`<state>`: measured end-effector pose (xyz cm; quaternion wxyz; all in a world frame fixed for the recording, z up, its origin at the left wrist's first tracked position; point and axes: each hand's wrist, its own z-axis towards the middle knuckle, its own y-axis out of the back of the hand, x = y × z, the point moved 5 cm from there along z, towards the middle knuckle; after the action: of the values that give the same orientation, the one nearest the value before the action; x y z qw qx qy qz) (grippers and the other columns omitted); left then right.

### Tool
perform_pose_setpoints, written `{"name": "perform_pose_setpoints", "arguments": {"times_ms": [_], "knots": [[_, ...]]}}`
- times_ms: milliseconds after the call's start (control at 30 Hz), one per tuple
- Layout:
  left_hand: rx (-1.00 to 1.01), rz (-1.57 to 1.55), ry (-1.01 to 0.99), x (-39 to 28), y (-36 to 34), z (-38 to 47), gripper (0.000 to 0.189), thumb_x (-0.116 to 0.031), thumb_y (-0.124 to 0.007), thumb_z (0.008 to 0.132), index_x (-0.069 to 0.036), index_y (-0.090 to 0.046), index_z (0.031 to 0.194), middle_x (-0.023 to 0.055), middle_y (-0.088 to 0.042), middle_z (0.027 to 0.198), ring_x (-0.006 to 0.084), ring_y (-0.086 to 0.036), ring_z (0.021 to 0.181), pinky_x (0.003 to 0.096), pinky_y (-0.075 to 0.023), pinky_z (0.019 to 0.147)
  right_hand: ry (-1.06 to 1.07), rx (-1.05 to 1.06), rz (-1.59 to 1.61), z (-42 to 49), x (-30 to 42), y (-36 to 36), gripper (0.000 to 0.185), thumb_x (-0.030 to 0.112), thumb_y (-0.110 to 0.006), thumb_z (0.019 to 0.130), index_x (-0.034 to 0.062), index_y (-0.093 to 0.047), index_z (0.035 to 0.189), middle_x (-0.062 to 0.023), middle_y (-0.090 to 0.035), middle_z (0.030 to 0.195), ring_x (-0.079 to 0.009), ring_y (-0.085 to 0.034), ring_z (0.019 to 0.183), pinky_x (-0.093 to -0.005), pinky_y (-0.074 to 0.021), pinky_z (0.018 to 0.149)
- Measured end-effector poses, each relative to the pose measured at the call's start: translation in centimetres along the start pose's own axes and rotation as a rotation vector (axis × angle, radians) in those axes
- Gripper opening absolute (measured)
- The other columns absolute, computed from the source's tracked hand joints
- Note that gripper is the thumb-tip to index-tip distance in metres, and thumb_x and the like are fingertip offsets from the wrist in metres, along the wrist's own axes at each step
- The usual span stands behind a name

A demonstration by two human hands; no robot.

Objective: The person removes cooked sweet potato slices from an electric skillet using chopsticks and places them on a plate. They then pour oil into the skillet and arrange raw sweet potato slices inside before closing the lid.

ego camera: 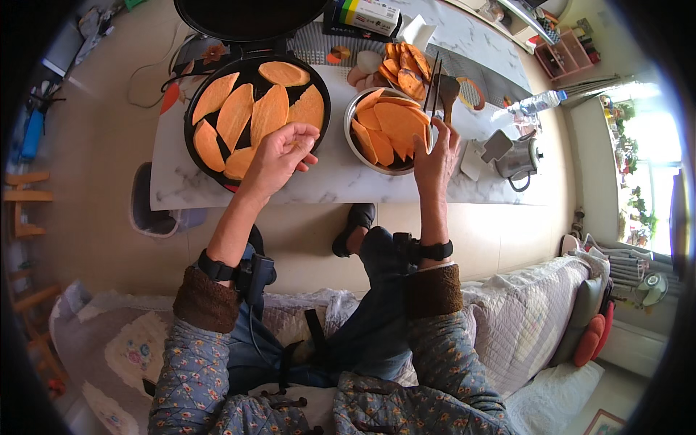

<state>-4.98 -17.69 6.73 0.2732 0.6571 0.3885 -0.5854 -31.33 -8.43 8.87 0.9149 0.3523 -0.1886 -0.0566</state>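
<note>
My left hand hovers over the front right of a round black electric griddle, fingers loosely curled. A thin orange-yellow patch shows between them; whether it is held is unclear. Several sweet potato slices lie flat on the griddle, its lid raised. At the right rim of a steel bowl is my right hand, thumb by the slices heaped inside. Its fingertips are near the lower ends of dark chopsticks; I cannot tell if they grip anything.
Browned slices are piled behind the bowl, beside a spatula. A plastic bottle and a metal kettle stand at right. Boxes are at the back. A bin sits below the table's left front corner.
</note>
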Motion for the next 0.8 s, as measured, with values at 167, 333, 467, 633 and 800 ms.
{"name": "perform_pose_setpoints", "arguments": {"times_ms": [167, 333, 467, 633, 800], "knots": [[0.016, 0.029, 0.002, 0.2, 0.1, 0.0, 0.024, -0.019, -0.055, 0.096, -0.001, -0.059, 0.112, 0.0034, -0.063, 0.098, 0.0099, -0.062, 0.076, 0.0226, -0.0480, 0.064, -0.238, 0.535, 0.215, -1.4, 2.3, -1.9, 0.022, 0.028, -0.065, 0.083, 0.0100, -0.069, 0.095, -0.0096, -0.069, 0.086, -0.0290, -0.066, 0.081, -0.0391, -0.0502, 0.070], [0.045, 0.054, 0.007, 0.4, 0.2, 0.2, 0.022, -0.017, -0.052, 0.098, -0.002, -0.059, 0.113, 0.0028, -0.063, 0.104, 0.0098, -0.063, 0.079, 0.0218, -0.0485, 0.066, -0.172, 0.688, -0.027, -2.4, 3.1, -4.6, 0.027, 0.030, -0.066, 0.083, 0.0077, -0.070, 0.097, -0.0116, -0.069, 0.083, -0.0287, -0.067, 0.078, -0.0361, -0.0509, 0.070], [0.048, -0.005, 0.023, 0.4, 0.3, 0.1, 0.026, -0.017, -0.054, 0.097, -0.001, -0.057, 0.117, 0.0054, -0.064, 0.105, 0.0109, -0.063, 0.079, 0.0229, -0.0495, 0.068, -0.495, 0.558, 0.579, -1.1, 0.8, -3.9, 0.029, 0.025, -0.065, 0.088, -0.0019, -0.068, 0.099, -0.0036, -0.063, 0.074, -0.0086, -0.055, 0.068, -0.0226, -0.0445, 0.064], [-0.001, -0.166, 0.015, 0.4, -0.8, 0.2, 0.035, -0.018, -0.058, 0.095, 0.002, -0.052, 0.124, 0.0079, -0.064, 0.103, 0.0120, -0.063, 0.079, 0.0243, -0.0508, 0.069, -0.585, 0.811, 0.955, -2.0, 3.8, -3.7, 0.026, 0.020, -0.061, 0.092, -0.0034, -0.064, 0.103, 0.0023, -0.053, 0.074, -0.0053, -0.044, 0.064, -0.0197, -0.0354, 0.058], [0.009, -0.207, -0.018, 0.5, -0.7, 0.5, 0.023, -0.013, -0.062, 0.092, 0.001, -0.056, 0.109, 0.0042, -0.065, 0.089, 0.0088, -0.062, 0.074, 0.0217, -0.0482, 0.064, -0.512, 0.923, 0.991, -2.3, 7.5, -3.2, 0.023, 0.017, -0.063, 0.091, -0.0032, -0.065, 0.100, 0.0011, -0.055, 0.072, -0.0060, -0.046, 0.062, -0.0208, -0.0371, 0.056]]}}
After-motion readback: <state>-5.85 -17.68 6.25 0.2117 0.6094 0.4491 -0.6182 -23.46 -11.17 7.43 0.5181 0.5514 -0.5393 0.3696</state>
